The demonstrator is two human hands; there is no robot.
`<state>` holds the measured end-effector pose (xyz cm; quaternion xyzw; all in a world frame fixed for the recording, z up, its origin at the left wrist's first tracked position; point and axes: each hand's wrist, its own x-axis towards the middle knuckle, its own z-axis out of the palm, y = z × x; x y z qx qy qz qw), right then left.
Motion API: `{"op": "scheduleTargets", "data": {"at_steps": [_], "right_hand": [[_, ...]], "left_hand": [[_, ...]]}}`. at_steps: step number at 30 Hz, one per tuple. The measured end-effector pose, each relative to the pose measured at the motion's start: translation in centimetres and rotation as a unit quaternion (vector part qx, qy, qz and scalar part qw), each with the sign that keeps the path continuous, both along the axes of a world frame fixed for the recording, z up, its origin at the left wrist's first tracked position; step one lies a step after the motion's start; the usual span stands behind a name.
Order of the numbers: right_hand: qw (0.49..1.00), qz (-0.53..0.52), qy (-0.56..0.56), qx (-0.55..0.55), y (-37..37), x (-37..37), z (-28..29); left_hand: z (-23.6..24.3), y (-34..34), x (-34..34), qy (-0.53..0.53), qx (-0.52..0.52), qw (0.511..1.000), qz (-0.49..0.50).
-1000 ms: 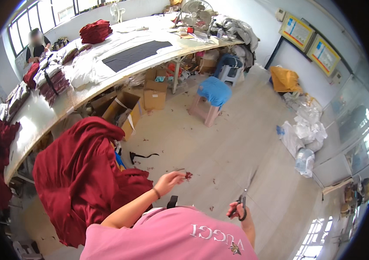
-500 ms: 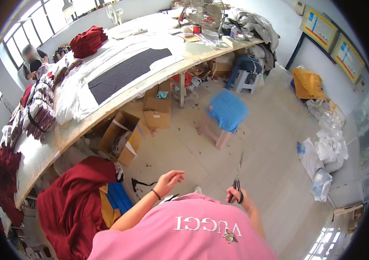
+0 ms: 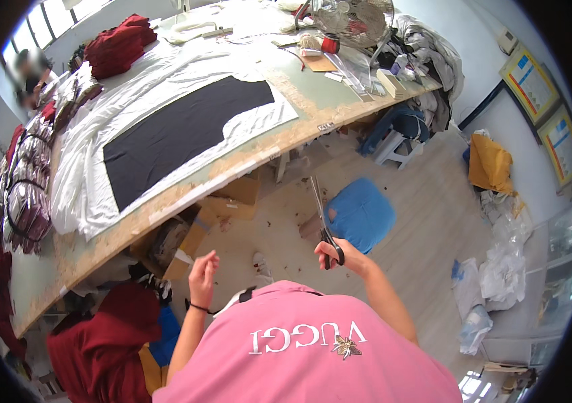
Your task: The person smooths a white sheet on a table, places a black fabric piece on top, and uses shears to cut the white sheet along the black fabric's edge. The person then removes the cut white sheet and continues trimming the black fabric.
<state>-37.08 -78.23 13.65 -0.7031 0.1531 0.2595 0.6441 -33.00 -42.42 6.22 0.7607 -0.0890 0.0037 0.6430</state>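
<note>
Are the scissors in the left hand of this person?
No, the right hand holds the scissors, while the left hand is apart from them.

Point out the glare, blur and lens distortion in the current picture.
Head view: the windows at upper left are washed out to white; head view: the long table bows along its front edge, and black fills the corners; head view: a person's head at far left is blurred, while the scissors in the right hand look fairly crisp.

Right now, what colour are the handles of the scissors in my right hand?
Black handles, best in the head view.
</note>
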Motion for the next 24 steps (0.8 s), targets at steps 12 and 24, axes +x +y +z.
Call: {"op": "scheduleTargets", "data": {"at_steps": [12,24], "right_hand": [[0.994,0.031,0.094,0.055,-4.5,18.2,-2.8],[0.977,0.094,0.174,0.081,-9.2,30.1,-5.1]], "left_hand": [[5.1,-14.0,28.9,-0.225,0.165,0.952,-0.128],[1.4,-21.0,41.0,-0.239,0.259,0.918,-0.182]]}}
